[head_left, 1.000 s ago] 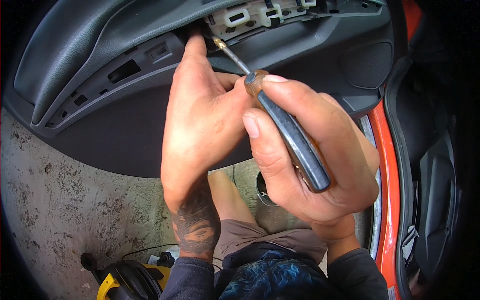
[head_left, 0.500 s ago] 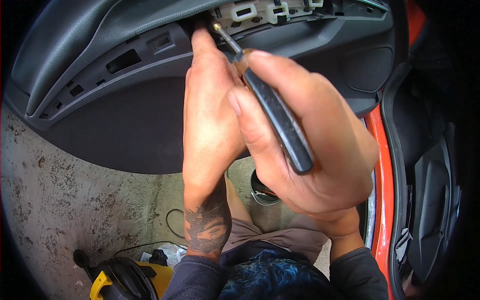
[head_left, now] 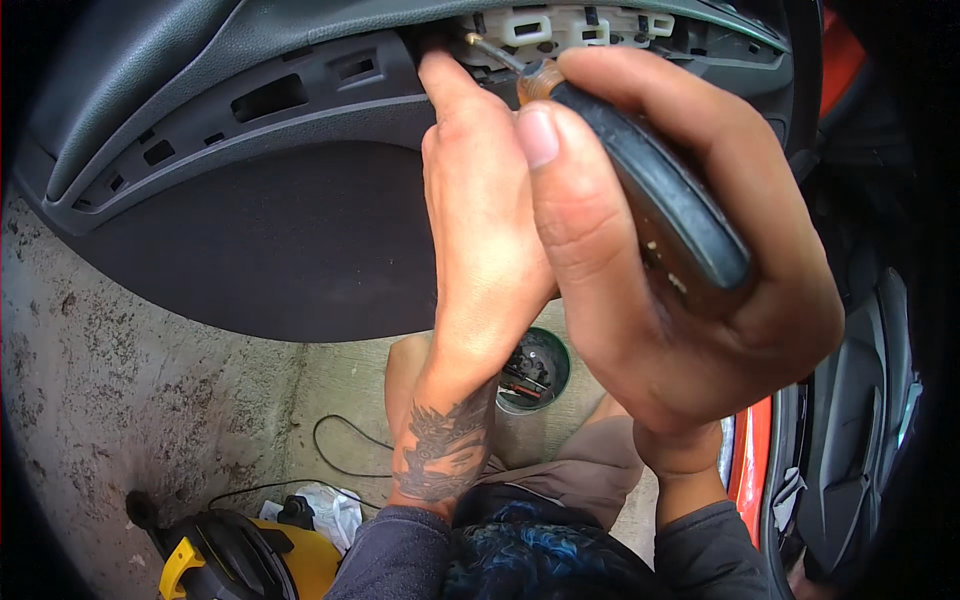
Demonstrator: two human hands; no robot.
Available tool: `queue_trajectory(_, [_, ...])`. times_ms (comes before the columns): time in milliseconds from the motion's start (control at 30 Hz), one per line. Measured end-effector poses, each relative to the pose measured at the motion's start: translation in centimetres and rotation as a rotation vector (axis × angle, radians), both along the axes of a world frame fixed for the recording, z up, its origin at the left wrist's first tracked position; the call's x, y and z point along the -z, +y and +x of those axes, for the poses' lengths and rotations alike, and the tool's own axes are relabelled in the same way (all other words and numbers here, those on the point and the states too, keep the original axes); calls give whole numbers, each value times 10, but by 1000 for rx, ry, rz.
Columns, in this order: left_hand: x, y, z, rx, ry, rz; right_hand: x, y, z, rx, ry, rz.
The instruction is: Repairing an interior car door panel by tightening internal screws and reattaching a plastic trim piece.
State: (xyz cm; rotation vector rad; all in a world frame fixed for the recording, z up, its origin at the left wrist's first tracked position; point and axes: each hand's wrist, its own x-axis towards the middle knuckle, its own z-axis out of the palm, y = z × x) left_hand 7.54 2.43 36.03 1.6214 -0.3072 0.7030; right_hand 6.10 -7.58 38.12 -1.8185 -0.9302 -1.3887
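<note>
A dark car door panel [head_left: 290,240] lies across the upper part of the view, with a white plastic bracket [head_left: 575,28] exposed near its top edge. My left hand [head_left: 480,190] reaches up to the panel, and its extended finger enters a dark gap beside the bracket. The fingertip and the other fingers are hidden. In my right hand [head_left: 720,350] is a screwdriver [head_left: 685,205] with a black and amber handle, gripped between thumb and curled fingers. Its thin shaft points up and left, the brass-coloured tip at the edge of that gap, near my left finger.
Below the panel a round bucket [head_left: 545,365] with tools inside stands on the concrete floor [head_left: 230,400]. A yellow and black machine [head_left: 270,560] sits at lower left, with a black cable [head_left: 330,455] and a white plastic bag [head_left: 330,510] close by. Red car bodywork [head_left: 750,450] borders the right.
The whole view has shifted, so panel and hands appear further right. My right hand has turned, swinging the screwdriver handle's end right and up. The tip stays by the gap.
</note>
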Motion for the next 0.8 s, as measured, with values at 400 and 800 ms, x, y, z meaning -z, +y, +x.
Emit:
queue_trajectory(400, [-3,-2,7,-8,-152,-28,-13,8,-18,111,135,13])
queue_trajectory(800, [-8,-2,-5,34,-186,-152,-9,10,-19,-23,139,108])
